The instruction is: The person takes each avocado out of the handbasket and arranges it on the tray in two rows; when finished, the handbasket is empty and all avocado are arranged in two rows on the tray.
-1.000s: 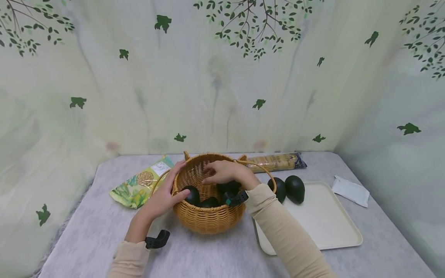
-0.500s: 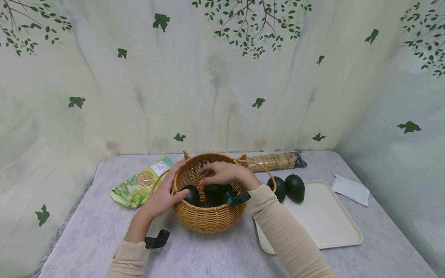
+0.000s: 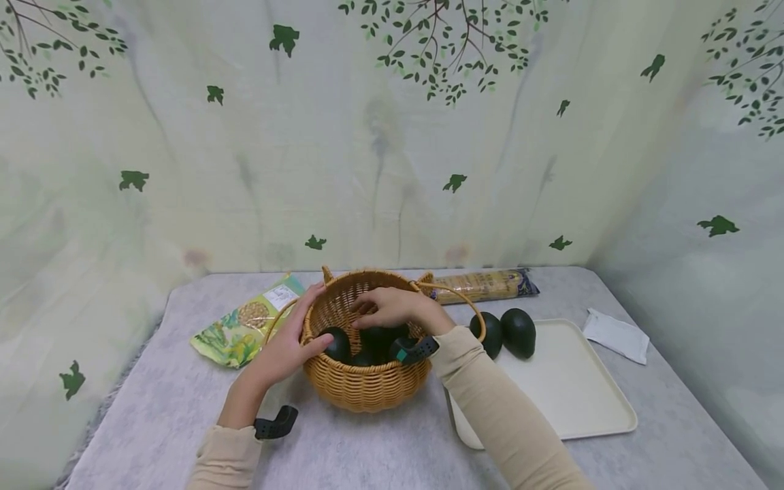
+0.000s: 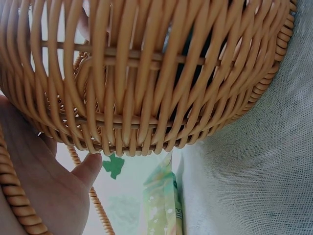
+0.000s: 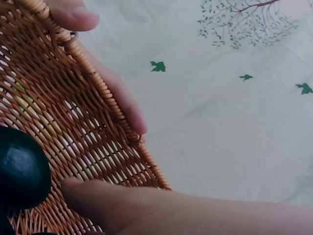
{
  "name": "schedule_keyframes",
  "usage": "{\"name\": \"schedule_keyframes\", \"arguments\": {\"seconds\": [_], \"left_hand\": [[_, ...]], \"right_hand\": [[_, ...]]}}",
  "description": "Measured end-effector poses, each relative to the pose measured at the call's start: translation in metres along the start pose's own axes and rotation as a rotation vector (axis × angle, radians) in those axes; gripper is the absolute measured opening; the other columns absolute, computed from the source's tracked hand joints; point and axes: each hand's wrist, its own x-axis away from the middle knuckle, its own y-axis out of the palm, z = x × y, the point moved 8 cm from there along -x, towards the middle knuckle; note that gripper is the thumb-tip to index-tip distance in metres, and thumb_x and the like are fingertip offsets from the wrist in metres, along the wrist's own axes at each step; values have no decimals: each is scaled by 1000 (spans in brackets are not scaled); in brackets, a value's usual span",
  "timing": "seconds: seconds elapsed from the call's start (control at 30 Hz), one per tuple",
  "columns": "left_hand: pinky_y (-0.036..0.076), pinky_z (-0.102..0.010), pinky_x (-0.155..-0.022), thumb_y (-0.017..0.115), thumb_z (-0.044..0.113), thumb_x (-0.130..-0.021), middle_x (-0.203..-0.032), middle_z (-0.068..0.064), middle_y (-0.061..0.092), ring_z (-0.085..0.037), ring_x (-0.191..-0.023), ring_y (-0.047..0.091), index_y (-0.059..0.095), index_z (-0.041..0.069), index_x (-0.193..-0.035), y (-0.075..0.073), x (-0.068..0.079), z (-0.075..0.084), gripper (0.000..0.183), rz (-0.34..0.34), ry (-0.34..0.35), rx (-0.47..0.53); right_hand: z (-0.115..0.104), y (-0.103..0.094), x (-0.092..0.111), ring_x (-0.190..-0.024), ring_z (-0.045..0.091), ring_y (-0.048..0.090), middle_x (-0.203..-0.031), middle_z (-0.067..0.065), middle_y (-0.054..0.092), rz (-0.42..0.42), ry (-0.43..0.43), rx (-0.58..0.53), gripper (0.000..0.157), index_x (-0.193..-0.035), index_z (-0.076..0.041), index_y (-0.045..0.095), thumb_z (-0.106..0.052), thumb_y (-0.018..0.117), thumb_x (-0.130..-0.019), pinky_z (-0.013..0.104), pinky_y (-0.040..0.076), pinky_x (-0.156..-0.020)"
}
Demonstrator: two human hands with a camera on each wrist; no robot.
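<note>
A wicker basket [image 3: 367,391] stands in the middle of the table with several dark avocados inside, one at the left [image 3: 338,346] and one under my right hand [image 3: 381,335]. My left hand [image 3: 292,344] grips the basket's left rim, thumb over the edge and fingers along the outside. Reaching down into the basket, my right hand [image 3: 395,306] hovers over the avocados with loosely bent fingers. The right wrist view shows a gap between a digit of that hand [image 5: 107,200] and the nearest avocado [image 5: 22,169]. The undersides of the right fingers are hidden.
Two more avocados [image 3: 518,333] sit at the far left corner of a cream tray [image 3: 576,401] on the right. Behind the basket lies a long pack of dry noodles [image 3: 490,286]. A green-yellow food bag [image 3: 245,327] lies left; a white packet [image 3: 615,337] lies far right.
Inside the basket, an avocado beneath my right hand has shifted left, and that hand has moved slightly left. My left hand keeps its grip on the rim.
</note>
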Motion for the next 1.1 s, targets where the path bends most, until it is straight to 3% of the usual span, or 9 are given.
{"name": "schedule_keyframes", "arguments": {"seconds": [0.3,0.57,0.8,0.97,1.1], "left_hand": [[37,-69,-113,68,30,-96,-173,-1,13,-41,-153,26,17,28,-166,0,-3,5,86,-3,17,-2],[38,-68,-111,68,31,-96,-173,-2,14,-41,-152,28,17,29,-166,0,-3,4,86,-4,12,5],[38,-69,-111,68,29,-96,-173,-1,14,-41,-153,27,17,28,-165,0,-2,3,86,-1,12,5],[36,-71,-111,68,30,-96,-173,-1,13,-42,-154,24,17,30,-165,0,-1,3,86,-2,1,5],[36,-72,-111,68,30,-95,-173,-1,13,-42,-154,25,17,29,-165,1,-1,3,87,-1,3,2]], "right_hand": [[5,2,-1,-136,26,55,-147,9,59,-45,18,19,50,-146,-8,57,-32,63,-103,42,47,-111],[7,7,-4,-142,26,49,-151,8,55,-97,36,143,48,-148,-12,57,-24,65,-102,42,42,-116],[7,10,-4,-143,24,48,-153,9,53,-115,44,157,51,-151,-14,55,-20,67,-102,41,41,-117],[7,12,-3,-139,22,49,-155,9,51,-133,62,171,55,-154,-16,51,-20,67,-101,39,43,-114],[11,15,-2,-128,19,51,-158,8,47,-152,103,183,60,-157,-20,45,-22,67,-101,36,46,-103]]}}
